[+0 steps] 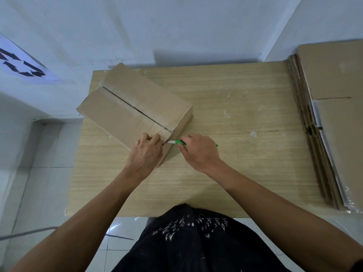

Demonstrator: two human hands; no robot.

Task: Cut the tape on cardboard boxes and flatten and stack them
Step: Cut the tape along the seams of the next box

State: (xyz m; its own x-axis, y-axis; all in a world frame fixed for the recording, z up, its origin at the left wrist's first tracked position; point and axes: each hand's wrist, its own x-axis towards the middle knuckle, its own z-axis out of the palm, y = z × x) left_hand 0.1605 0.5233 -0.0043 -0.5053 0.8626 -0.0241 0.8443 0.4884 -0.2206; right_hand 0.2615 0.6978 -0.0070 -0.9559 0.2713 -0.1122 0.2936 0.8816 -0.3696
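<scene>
Cardboard box (125,107) sits angled on table (225,169), toward far left corner, top seam already split open along length. Left hand (146,152) rests on box's near end, fingers curled over top edge, gripping it. Right hand (198,151) clenched round green cutter (179,142), blade tip touching tape on near end face. Stack of flattened boxes (324,124) lies along table's right edge.
</scene>
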